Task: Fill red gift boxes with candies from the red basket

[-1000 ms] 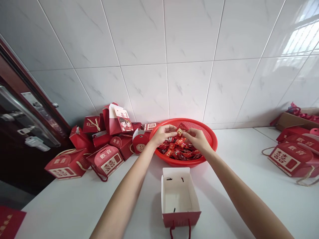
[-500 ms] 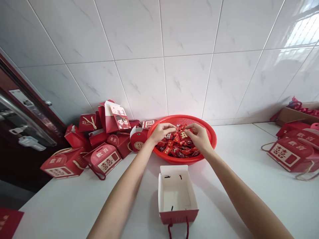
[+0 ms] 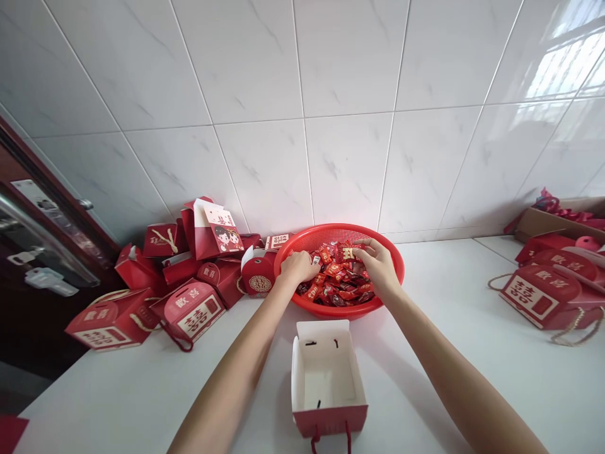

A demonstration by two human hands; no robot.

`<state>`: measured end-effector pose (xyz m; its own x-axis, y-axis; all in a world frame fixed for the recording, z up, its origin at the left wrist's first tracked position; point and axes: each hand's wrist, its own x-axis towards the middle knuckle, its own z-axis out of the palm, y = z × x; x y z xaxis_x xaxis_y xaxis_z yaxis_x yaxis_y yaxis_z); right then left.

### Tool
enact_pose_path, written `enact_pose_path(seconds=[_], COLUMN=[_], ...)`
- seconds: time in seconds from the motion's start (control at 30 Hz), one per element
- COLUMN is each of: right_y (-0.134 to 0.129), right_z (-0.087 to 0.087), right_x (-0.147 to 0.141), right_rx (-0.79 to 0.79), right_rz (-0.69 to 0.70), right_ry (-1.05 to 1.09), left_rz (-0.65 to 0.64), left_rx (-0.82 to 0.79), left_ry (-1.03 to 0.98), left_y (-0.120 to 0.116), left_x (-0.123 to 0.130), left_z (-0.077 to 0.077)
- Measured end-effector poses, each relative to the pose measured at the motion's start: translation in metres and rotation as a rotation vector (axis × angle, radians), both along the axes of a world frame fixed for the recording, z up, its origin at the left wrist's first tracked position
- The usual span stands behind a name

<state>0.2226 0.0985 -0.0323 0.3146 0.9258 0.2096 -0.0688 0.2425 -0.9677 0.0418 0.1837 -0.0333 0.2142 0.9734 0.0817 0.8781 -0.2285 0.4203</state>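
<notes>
A red plastic basket (image 3: 397,268) against the tiled wall holds a heap of red wrapped candies (image 3: 333,291). Over its left side, my left hand (image 3: 299,267) reaches down with curled fingers against the candies; the fingertips are hidden, and what they hold, if anything, does not show. At the right of the heap, my right hand (image 3: 377,260) pinches a red wrapped candy (image 3: 348,254) with gold lettering. In front of the basket stands an open gift box (image 3: 329,419), red outside and white inside, with a dark red cord handle hanging at its near side.
Several red gift boxes (image 3: 193,309) with cord handles are piled left of the basket. More gift boxes (image 3: 551,293) stand at the right, before a cardboard box (image 3: 543,222) with shiny red material. A dark door with a metal handle (image 3: 47,280) is at far left.
My left hand has lowered to the left into the candies. My right hand has stayed over the basket's right side, and a candy now shows at its fingertips. The view has shifted slightly.
</notes>
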Motion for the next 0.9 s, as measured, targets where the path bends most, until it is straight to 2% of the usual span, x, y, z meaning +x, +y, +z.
enact_pose_path(seconds=[0.37,0.53,0.67,0.8,0.9], right_y=[0.001,0.002,0.0,-0.001,0.0], right_z=[-0.001,-0.001,0.001,0.002,0.001], right_x=[0.0,0.0,0.0,0.0,0.0], right_rx=[-0.021,-0.024,-0.027,-0.038,-0.04], right_rz=[0.025,0.034,0.04,0.048,0.046], right_ry=[0.04,0.039,0.038,0.039,0.045], left_rz=[-0.052,-0.04,-0.05,-0.144,-0.202], left_rx=[-0.2,-0.133,-0.107,-0.215,-0.251], left_ry=[-0.095,-0.083,-0.063,-0.102,-0.207], left_y=[0.004,0.002,-0.001,-0.003,-0.005], left_x=[0.001,0.002,-0.003,-0.015,-0.024], left_z=[0.003,0.004,0.013,0.025,0.03])
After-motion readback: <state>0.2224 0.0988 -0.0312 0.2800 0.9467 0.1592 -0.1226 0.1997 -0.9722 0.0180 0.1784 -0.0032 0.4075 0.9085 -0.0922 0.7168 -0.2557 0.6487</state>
